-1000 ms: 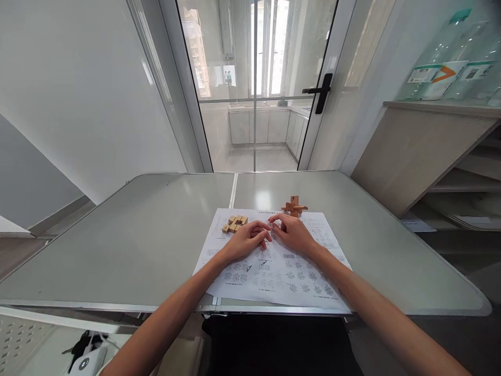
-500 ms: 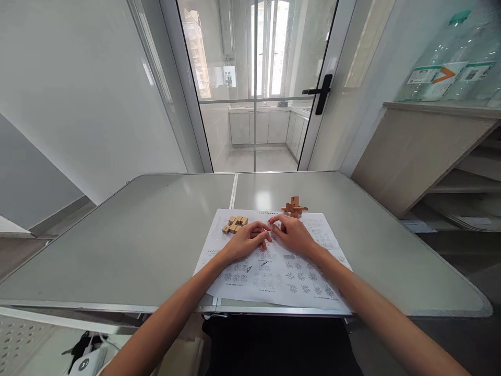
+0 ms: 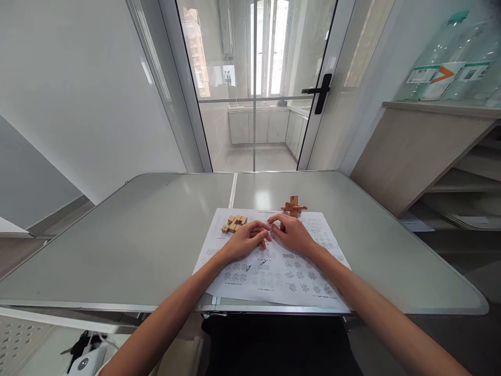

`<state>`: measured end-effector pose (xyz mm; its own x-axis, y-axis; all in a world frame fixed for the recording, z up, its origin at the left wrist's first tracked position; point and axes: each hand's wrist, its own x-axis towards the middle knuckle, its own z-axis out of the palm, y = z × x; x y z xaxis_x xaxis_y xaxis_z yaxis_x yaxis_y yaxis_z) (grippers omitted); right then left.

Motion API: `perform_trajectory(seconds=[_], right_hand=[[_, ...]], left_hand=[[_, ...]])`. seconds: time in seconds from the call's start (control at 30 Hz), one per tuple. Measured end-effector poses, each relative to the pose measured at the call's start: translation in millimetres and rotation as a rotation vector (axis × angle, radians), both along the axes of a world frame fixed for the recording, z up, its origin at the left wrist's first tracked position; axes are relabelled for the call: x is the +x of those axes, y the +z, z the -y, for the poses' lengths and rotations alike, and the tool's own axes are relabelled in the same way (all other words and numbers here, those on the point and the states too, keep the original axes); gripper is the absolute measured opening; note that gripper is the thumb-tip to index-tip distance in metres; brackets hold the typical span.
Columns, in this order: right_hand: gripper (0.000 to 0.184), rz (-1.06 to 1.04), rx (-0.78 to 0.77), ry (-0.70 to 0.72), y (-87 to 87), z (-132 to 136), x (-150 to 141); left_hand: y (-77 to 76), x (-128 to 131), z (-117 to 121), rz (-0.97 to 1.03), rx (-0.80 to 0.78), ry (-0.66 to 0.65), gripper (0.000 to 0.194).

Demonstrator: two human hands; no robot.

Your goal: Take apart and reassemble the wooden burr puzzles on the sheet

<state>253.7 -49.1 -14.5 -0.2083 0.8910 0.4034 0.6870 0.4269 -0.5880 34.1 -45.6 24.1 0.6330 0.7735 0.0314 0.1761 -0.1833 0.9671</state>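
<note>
"On the far left of the sheet (image 3: 274, 296), yellow blocks (image 3: 235, 223) are lying in a cluster. Is either hand gripping them?"

"Neither. The left hand (image 3: 249, 238) is resting just to their right, a little nearer, its fingers bending loosely and standing slightly apart."

"And the right hand (image 3: 289, 231)?"

"It is resting just beside the left one, fingers curving down, thumb standing off from them, fingertips almost meeting the other hand's. I am seeing nothing pinched, but I am not able to tell whether something small is hiding underneath."

"Where is the brown puzzle (image 3: 293, 206) sitting?"

"Just beyond the right hand, at the sheet's far edge. One flat piece is rising and others are crossing it. I am not making out whether it is overlapping the paper."

"How are these pieces likely to be handling?"

"They are looking like wood, so I am guessing light, stiff and not very slippery. I am not telling whether the yellow blocks are joined; pinching the cluster from left and right is seeming safest. With the brown one, I am favouring the middle, where its pieces are crossing, since the thin bar is looking weaker."

"And the paper?"

"Soft, probably creasing easily; its near edge is offering a good hold."
</note>
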Motion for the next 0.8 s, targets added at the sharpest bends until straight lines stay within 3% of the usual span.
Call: perform_trajectory(seconds=[0.3,0.6,0.8], right_hand=[[0.015,0.001,0.003,-0.004,-1.3,-0.8,-0.7],[0.016,0.005,0.012,0.011,-4.2,-3.3,1.0],[0.016,-0.012,0.009,0.012,-3.8,-2.8,0.3]], left_hand=[[-2.6,0.0,-1.0,0.021,-0.021,-0.007,0.024],[-1.4,-0.1,0.0,0.049,0.0,0.016,0.03],[5.0,-2.5,-0.4,0.131,0.09,0.103,0.031]])
